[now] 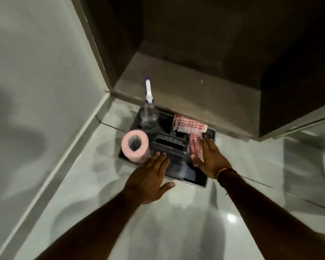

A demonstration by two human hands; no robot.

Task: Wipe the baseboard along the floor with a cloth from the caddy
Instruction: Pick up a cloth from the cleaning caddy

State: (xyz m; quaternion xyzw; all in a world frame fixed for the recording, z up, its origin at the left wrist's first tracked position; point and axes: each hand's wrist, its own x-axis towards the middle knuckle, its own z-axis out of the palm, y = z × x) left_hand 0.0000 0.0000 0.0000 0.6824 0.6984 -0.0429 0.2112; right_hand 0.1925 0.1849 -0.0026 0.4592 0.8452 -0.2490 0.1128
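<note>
A black caddy stands on the pale floor against a dark cabinet plinth. A red-and-white checked cloth lies folded across its back right compartment, and one end of it hangs down under my right hand. My right hand rests flat on that hanging end with fingers spread, thumb beneath the fabric. My left hand hovers open over the caddy's front left edge, fingertips near the middle handle. The grey baseboard runs along the white wall on the left.
In the caddy are a clear spray bottle with a white nozzle at the back left and a pink paper roll at the front left. A dark cabinet fills the back and right. Glossy floor tiles stretch toward me.
</note>
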